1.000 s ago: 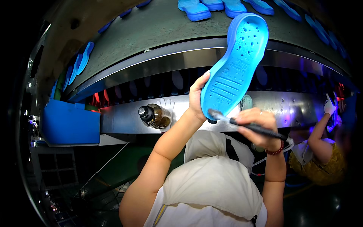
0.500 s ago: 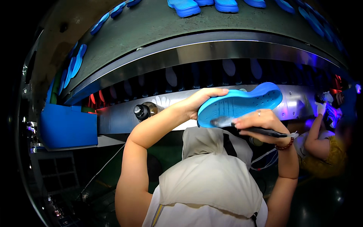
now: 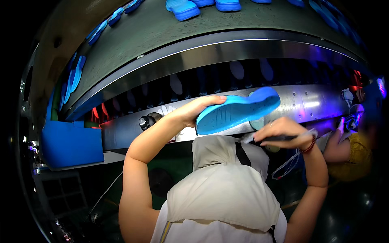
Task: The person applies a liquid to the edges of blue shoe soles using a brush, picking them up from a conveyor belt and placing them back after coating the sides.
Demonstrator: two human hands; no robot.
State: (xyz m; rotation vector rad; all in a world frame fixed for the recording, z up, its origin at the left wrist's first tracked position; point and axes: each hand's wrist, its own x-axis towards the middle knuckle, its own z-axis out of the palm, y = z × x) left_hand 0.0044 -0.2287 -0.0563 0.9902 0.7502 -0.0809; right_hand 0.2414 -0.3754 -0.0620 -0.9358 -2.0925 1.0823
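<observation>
A bright blue shoe sole (image 3: 239, 111), with small holes and ridges on its inner face, is held tilted over the metal ledge. My left hand (image 3: 198, 110) grips its left end, the thumb lying over the upper edge and the fingers partly hidden behind. To the lower right, my right hand (image 3: 287, 131) is closed around the black handle of a brush (image 3: 248, 138). The brush's pale bristles point left, just below the sole and apart from it.
Beyond the metal ledge (image 3: 300, 103), a dark green conveyor belt (image 3: 142, 34) carries several blue soles (image 3: 183, 10). A dark-capped bottle (image 3: 146, 122) and a white glove (image 3: 165, 110) lie near my left forearm. At left stands a blue box (image 3: 73, 143); at right sits another person (image 3: 344, 152).
The brush has come off the sole's inner face and is now below its edge. In the picture, the sole and my left hand have shifted left, as has the background somewhat.
</observation>
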